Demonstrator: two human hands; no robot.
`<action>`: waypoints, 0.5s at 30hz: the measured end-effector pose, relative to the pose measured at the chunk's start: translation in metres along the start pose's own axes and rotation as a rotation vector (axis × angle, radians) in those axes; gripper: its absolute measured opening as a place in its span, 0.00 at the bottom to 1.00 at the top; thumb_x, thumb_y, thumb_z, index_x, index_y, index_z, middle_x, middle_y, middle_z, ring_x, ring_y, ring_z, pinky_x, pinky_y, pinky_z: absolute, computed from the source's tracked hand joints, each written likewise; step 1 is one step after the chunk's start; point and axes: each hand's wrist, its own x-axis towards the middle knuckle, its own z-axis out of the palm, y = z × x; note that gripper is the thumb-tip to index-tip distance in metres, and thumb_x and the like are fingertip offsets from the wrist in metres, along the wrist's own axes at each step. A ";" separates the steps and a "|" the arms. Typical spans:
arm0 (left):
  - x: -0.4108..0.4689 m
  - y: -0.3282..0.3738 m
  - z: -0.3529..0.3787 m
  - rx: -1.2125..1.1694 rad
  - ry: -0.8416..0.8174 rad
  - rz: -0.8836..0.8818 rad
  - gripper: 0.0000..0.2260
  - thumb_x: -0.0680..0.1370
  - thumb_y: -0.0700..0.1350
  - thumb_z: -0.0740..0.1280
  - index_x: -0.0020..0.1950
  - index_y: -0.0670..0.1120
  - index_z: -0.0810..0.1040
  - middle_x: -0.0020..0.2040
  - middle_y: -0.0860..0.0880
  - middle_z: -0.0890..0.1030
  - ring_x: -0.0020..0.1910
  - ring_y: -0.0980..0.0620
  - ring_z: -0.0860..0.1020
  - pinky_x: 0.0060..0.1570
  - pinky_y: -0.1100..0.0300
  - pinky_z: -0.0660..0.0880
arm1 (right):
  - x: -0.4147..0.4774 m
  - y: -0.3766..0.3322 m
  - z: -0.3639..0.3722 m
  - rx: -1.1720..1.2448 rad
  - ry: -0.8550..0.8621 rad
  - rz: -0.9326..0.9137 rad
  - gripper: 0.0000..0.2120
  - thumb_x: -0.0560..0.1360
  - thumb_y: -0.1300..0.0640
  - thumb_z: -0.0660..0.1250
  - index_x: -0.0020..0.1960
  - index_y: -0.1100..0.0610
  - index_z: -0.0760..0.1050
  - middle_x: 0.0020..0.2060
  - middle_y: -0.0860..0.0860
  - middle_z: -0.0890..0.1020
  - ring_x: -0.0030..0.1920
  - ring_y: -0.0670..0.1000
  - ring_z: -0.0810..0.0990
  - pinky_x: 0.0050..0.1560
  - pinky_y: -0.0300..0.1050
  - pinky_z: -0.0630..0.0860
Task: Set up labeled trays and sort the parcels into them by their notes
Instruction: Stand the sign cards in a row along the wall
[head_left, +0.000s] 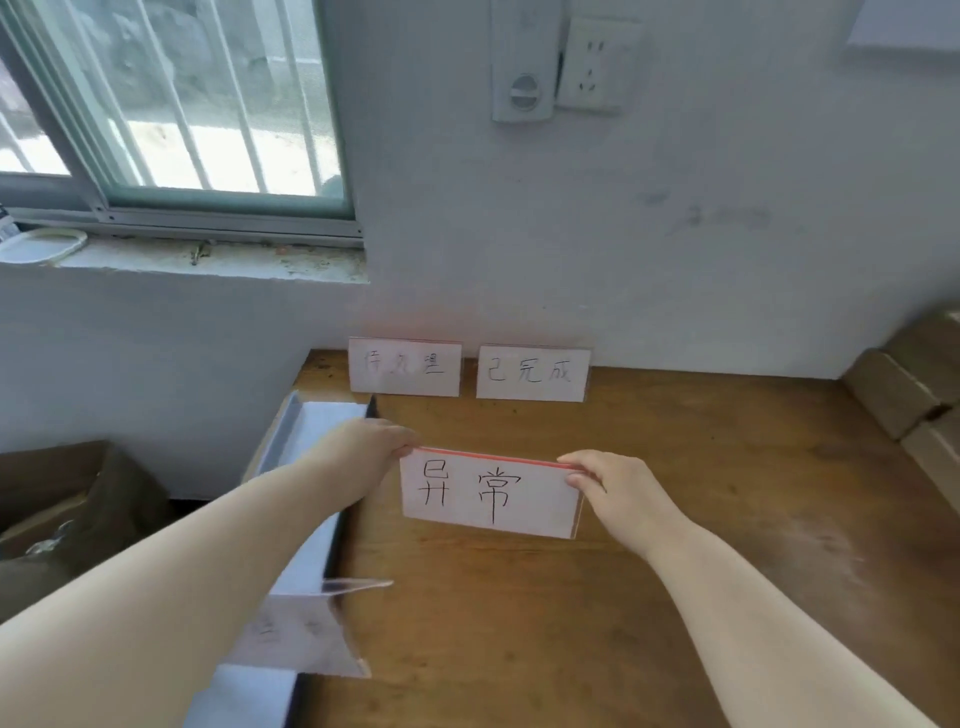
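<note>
Setup early: left rear label (404, 366) and right rear label (533, 373) stand on desk (701, 467). Third label (491, 496) pinched by left hand (363, 441), right hand (615, 486). Parcels (896, 395) apparently unsorted.

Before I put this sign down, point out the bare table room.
Bare wood lies right of the 已完成 sign, up to the cardboard boxes, and on the table nearer you than the held sign. The left edge is crowded: a tray and another sign holder.

Table (727, 467) mid free; tray (306, 431) L, boxes (904, 384) R, 2 signs (533, 373) back.
</note>
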 end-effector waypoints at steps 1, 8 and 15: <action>0.005 0.016 0.005 0.001 -0.010 0.005 0.16 0.83 0.49 0.56 0.69 0.52 0.73 0.67 0.50 0.75 0.64 0.49 0.73 0.64 0.57 0.70 | -0.005 0.016 -0.010 0.011 -0.002 0.002 0.13 0.80 0.58 0.61 0.63 0.56 0.77 0.58 0.49 0.80 0.60 0.47 0.76 0.56 0.32 0.66; 0.033 0.127 0.031 0.117 -0.158 0.042 0.17 0.84 0.51 0.52 0.70 0.51 0.72 0.65 0.50 0.77 0.63 0.49 0.74 0.61 0.56 0.70 | -0.034 0.118 -0.069 0.063 -0.030 0.061 0.13 0.80 0.57 0.61 0.63 0.54 0.77 0.59 0.48 0.80 0.59 0.46 0.75 0.56 0.34 0.66; 0.035 0.172 0.052 0.136 -0.065 0.010 0.16 0.83 0.43 0.55 0.69 0.53 0.71 0.61 0.51 0.78 0.59 0.49 0.75 0.57 0.57 0.72 | -0.051 0.162 -0.083 0.016 0.024 0.078 0.14 0.80 0.58 0.62 0.64 0.56 0.76 0.61 0.50 0.79 0.64 0.49 0.74 0.65 0.37 0.65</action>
